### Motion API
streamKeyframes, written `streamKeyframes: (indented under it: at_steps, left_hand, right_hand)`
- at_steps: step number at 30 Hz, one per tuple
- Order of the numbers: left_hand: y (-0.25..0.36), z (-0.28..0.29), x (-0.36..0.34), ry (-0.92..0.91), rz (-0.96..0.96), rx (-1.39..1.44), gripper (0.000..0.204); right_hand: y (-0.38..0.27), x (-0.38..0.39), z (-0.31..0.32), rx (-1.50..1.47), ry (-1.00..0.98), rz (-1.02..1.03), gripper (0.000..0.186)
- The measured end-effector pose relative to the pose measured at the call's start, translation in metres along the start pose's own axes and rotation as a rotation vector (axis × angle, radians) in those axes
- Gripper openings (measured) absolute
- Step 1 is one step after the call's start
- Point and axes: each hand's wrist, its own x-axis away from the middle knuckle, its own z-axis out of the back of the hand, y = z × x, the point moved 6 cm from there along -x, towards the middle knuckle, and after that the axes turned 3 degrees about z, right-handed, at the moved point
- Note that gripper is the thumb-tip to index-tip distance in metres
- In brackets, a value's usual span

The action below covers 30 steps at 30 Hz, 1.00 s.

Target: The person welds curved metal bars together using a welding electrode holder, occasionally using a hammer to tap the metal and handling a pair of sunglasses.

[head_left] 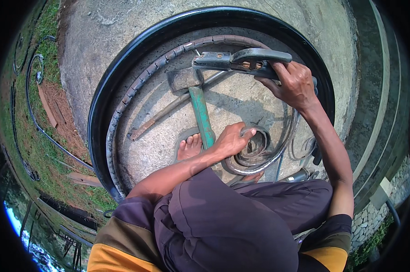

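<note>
My right hand [295, 86] is closed around the handle of a black welding electrode holder [211, 60], raised over the ring and pointing left. A short thin stub sticks up at the holder's tip. My left hand [234, 139] grips the upper edge of a coiled metal strip [264, 168], thumb on its rim. From that coil, a notched metal strip [131, 90] appears to curve around inside a large black metal ring [97, 109]. A sledgehammer with a green handle [200, 113] lies beside my left hand, its head resting near a rusty metal rod [159, 119].
My sandalled foot [190, 147] stands inside the ring, on the concrete slab [84, 54]. Dark cables [32, 109] run over grass at the left. Near my right knee lies a dark cylindrical object [300, 175]. A concrete channel [373, 90] borders the slab at right.
</note>
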Motion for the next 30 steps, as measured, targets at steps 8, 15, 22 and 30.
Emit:
streamKeyframes:
  at_steps: [8,15,22,30]
  left_hand:
    - [0.004,-0.001,0.001,0.016,-0.025,0.018,0.047]
    - [0.003,-0.003,0.000,0.001,-0.030,-0.002,0.048]
    - [-0.003,-0.004,-0.004,-0.023,0.027,-0.050,0.051]
    - [-0.001,-0.004,-0.002,-0.008,-0.004,-0.045,0.050]
  right_hand:
    - [0.002,-0.002,0.000,-0.045,0.020,-0.011,0.036]
    - [0.005,-0.001,-0.003,-0.085,0.012,-0.025,0.036]
    - [0.000,-0.005,0.004,-0.111,0.083,0.010,0.032]
    - [0.004,0.002,0.004,-0.081,0.106,0.026,0.034]
